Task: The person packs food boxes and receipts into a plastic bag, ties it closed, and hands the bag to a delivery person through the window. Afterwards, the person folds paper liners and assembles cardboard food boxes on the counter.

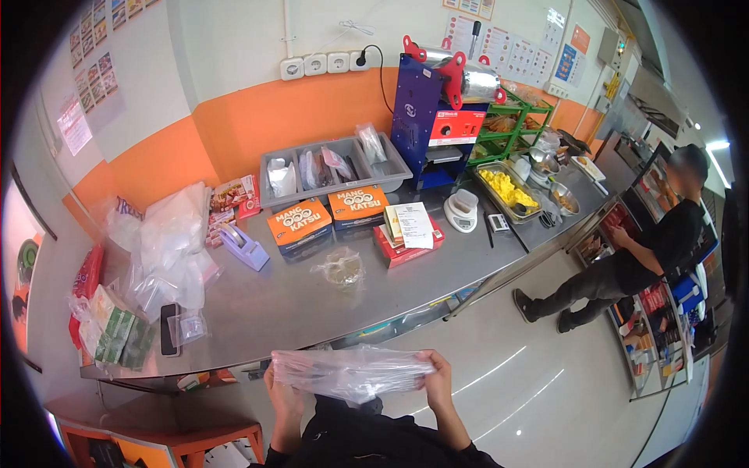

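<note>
Several green packs [125, 337] lie at the lower left of the frame, on the left end of the worktop [273, 320]. Beside them is a phone [166, 329], partly under a small clear pouch [189, 326]; white plastic sheets [166, 246] are heaped above. Next to the right stands a tape dispenser [246, 248]. At lower centre, off the worktop's near edge, the left hand [286, 396] has its grip closed on the left end of the clear bag [351, 374]. Above, at centre, are two orange boxes [299, 225] [358, 206] before a grey tray [275, 200], with a clear packet [342, 269] nearer the edge. The right hand [437, 381] has its grip closed on the bag's right end, so that the bag spans both hands. Farther right follow a red box [399, 253] bearing a receipt [414, 225], a scale [462, 221] and a metal pan [534, 212] of yellow food [504, 188]. A person [651, 249] stands at right.
</note>
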### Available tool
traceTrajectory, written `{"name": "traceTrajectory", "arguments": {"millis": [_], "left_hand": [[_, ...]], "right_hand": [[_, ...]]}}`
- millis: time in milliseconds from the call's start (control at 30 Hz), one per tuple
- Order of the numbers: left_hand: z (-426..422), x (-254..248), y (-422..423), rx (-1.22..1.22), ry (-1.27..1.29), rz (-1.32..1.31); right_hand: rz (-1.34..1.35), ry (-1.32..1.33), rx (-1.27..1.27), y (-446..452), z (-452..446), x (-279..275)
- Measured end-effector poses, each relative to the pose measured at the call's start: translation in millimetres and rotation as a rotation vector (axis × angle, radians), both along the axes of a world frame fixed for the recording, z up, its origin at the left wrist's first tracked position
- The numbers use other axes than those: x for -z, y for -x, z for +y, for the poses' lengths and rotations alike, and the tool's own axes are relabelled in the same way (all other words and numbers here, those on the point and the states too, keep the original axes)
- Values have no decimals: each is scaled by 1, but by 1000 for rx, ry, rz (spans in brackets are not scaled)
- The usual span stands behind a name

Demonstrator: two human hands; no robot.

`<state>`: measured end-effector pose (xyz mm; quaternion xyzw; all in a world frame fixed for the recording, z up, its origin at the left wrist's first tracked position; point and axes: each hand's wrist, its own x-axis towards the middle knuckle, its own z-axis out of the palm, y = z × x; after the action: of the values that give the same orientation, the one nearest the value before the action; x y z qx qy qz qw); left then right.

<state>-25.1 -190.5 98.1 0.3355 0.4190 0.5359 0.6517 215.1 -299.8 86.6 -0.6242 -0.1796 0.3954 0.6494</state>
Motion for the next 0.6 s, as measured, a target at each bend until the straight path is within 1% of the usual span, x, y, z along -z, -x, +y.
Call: {"name": "traceTrajectory", "arguments": {"millis": [33,133,167,200,233,267,300,367,400,467,500,600], "left_hand": [[-2,10,-3,11,32,-82],[-16,34,-17,69,152,-260],[-20,40,-22,91,194,-310],[-22,46,-23,193,221,-209],[-24,52,-21,295,249,-105],[-23,54,-18,394,280,-1],[-18,54,-11,448,360,109],[-3,62,8,376,341,290],[5,66,17,337,332,383],[22,77,28,212,307,400],[34,79,32,151,296,389],[64,83,49,12,297,341]], "right_hand": [[123,-10,3,-7,2,13],[435,-125,109,5,27,22],[-60,-184,-94,10,31,31],[-207,-124,-184,15,32,37],[-351,-64,-274,32,40,5],[-494,-4,-367,45,49,-12],[-560,-85,-349,50,59,-6],[-679,-247,-316,61,78,13],[-636,-219,-267,67,89,9],[-548,-158,-174,79,114,-8],[-576,-136,-156,85,126,-10],[-511,-73,-149,105,158,-14]]}}
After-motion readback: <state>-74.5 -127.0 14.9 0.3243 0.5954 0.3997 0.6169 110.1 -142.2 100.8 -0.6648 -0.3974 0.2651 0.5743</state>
